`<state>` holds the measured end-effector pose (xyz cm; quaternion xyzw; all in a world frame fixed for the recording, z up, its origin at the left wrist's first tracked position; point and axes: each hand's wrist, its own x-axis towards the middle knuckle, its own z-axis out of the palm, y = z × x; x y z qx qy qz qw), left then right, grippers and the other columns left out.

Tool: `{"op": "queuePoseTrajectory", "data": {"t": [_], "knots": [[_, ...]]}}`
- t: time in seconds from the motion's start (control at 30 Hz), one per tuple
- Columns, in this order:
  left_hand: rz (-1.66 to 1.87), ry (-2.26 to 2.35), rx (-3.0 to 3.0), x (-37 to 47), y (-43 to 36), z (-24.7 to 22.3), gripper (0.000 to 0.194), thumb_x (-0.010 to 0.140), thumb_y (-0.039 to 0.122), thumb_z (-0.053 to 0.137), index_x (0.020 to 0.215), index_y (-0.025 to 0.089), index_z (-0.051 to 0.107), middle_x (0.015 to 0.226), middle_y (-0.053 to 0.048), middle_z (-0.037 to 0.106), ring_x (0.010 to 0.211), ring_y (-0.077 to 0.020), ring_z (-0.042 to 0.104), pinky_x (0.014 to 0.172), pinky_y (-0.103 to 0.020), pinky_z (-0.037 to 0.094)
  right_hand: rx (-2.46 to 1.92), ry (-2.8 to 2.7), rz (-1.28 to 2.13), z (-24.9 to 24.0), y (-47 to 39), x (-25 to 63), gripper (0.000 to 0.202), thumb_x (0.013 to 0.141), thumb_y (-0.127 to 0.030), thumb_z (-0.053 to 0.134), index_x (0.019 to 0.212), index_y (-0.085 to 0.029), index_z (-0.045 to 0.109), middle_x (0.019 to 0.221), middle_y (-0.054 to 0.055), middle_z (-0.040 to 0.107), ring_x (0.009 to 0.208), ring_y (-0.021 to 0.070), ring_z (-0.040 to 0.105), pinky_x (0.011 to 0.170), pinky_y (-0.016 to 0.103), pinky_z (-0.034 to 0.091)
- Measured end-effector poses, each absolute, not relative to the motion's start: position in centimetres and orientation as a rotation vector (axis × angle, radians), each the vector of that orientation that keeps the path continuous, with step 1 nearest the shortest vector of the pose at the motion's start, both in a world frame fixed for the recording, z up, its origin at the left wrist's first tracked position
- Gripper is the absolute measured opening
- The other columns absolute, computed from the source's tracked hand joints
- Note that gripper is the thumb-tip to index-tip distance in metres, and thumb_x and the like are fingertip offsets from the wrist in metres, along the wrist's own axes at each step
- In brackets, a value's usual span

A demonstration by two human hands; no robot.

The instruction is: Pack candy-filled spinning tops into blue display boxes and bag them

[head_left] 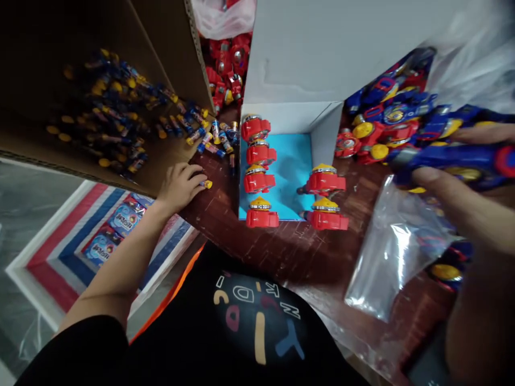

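My left hand [179, 186] is closed on a small tube with a yellow cap [207, 184], beside the open carton at left. Several loose blue tubes with yellow caps [220, 140] lie just beyond it on the dark red table. On the right, my blurred right hand [454, 198] has thumb and fingers around a blue plastic toy [478, 161] with a red end. Between my hands stands a white box [273, 115] with a light blue inside. Red toys with yellow tops [260, 182] line its left wall, and two red toys [326, 182] sit at its right wall.
A brown carton [161, 32] at left holds many tubes. Red toys [225, 67] are heaped behind, and blue and red toys [396, 112] at right. A clear plastic bag [396, 257] lies on the table [225, 214]. Below the carton, a striped bag [60, 252] holds printed packs.
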<state>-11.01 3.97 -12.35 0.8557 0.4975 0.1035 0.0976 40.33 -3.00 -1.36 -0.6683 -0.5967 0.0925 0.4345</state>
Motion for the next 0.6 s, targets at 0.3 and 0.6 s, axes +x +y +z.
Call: {"op": "queuePoseTrajectory", "data": {"t": [0.3, 0.6], "knots": [[0.726, 0.741, 2.221, -2.8, -1.3, -2.6, 0.022, 0.11, 0.03, 0.061, 0.13, 0.021, 0.058, 0.11, -0.006, 0.068, 0.096, -0.0164, 0.067, 0.086, -0.029, 0.055, -0.712, -2.18, 0.708, 1.2, -2.7, 27.2, 0.054, 0.096, -0.027, 0.079, 0.141, -0.035, 0.05, 0.127, 0.009, 0.064, 0.121, 0.0296, 0.063, 0.102, 0.054, 0.06], [0.958, 0.804, 2.59, -0.6, -0.9, -4.3, 0.018, 0.108, 0.037, 0.059, 0.122, 0.027, 0.067, 0.107, -0.007, 0.075, 0.091, -0.0219, 0.073, 0.079, -0.039, 0.061, -1.003, -1.66, 1.233, -0.4, -5.0, 26.2, 0.043, 0.096, -0.034, 0.082, 0.124, -0.032, 0.049, 0.117, 0.004, 0.062, 0.071, 0.0151, 0.069, 0.053, 0.031, 0.062]]}}
